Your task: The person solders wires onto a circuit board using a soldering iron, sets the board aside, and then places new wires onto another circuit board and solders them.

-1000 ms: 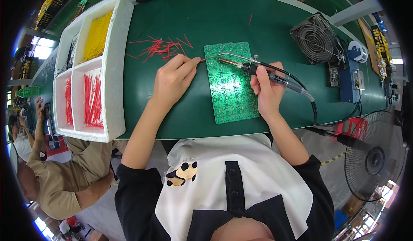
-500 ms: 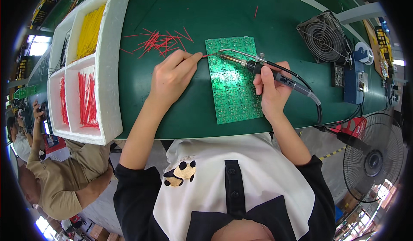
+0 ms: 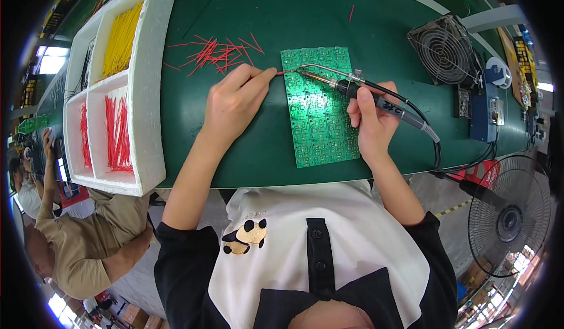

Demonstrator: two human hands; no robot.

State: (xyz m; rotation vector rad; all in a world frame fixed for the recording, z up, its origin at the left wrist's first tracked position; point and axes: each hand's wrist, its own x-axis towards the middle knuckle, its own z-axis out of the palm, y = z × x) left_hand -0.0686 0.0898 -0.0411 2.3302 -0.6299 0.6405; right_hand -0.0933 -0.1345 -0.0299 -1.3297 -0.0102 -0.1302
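My left hand (image 3: 238, 101) pinches a short red wire (image 3: 283, 72), whose free end reaches over the upper left of a green circuit board panel (image 3: 320, 129). In my right hand (image 3: 375, 120) is a soldering iron (image 3: 346, 88) with a thin metal feed tube along its top. Its tip points at the board close to the wire's end; whether they touch is too small to tell. Beyond my left hand lies a loose pile of red wires (image 3: 214, 56) on the green table (image 3: 247, 158).
A white foam box (image 3: 154, 94) at the left holds yellow wires (image 3: 122, 41) and red wires (image 3: 118, 135) in compartments. At the right stand a square fan (image 3: 442, 51), a blue device (image 3: 483, 114) and a round floor fan (image 3: 510, 223). A person in tan (image 3: 88, 247) sits at the left.
Both hands stay almost in place, with the wire and the iron's tip over the same part of the board. The whole view has shifted very slightly.
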